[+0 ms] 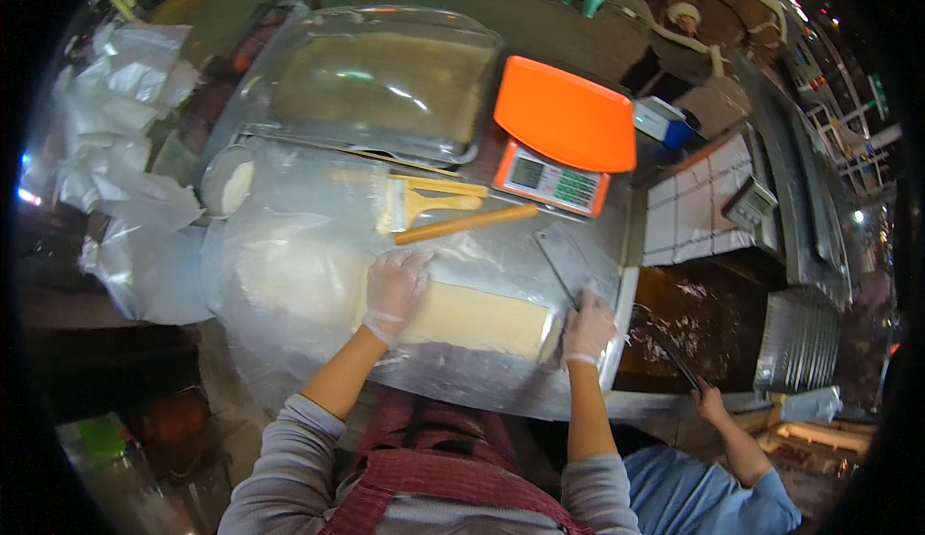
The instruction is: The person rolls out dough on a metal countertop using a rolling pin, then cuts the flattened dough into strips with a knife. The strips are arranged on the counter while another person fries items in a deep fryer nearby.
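Note:
A long flat slab of dough lies on the metal table, its left part under clear plastic film. My left hand, in a clear plastic glove, rests on the dough at the film's edge. At the slab's right end is my right hand, gloved too and closed on a metal cleaver or scraper whose blade points away from me. Beyond the dough lie a wooden rolling pin and flat brushes with yellow handles. A bowl of white powder stands at the film's far left corner.
An orange-topped scale and a plastic-covered tray stand at the back. On the right, a co-worker's hand holds tongs over a vat of dark oil, beside a metal rack. Plastic bags hang at left.

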Available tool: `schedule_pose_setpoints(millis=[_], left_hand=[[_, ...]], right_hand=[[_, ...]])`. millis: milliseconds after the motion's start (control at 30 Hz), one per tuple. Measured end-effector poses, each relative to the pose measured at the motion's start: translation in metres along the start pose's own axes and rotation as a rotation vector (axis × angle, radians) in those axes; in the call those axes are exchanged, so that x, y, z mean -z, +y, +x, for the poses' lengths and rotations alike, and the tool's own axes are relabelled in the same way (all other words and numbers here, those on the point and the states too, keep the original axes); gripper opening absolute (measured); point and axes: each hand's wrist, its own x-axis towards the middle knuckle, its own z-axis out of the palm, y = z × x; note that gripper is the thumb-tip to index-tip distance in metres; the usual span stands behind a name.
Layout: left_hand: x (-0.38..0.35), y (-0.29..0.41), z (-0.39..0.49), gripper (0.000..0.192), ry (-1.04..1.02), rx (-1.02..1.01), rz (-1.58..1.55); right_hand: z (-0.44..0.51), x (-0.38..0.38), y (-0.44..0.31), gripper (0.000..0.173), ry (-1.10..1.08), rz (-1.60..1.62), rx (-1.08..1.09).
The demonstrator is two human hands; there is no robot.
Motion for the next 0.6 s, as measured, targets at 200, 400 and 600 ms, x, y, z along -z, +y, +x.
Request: schedule_pose_setpoints(millis=[200, 400, 600], left_hand=[[0.039, -0.032, 0.016, 0.045, 0.318, 0.184, 0.384], [0.048, -0.091, 0.043, 0.033, 0.149, 0.376, 0.346], [0.101, -0.115, 0.030, 0.015, 0.314, 0.630, -0.349]], right_hand=[[-0.070, -0.015, -0.010, 0.034, -0.182, 0.358, -0.298], [-0.051, -0.023, -0.040, 0.031, 0.053, 0.495, -0.367], [0.027, -0.023, -0.207, 0.033, -0.533, 0.856, 0.143]])
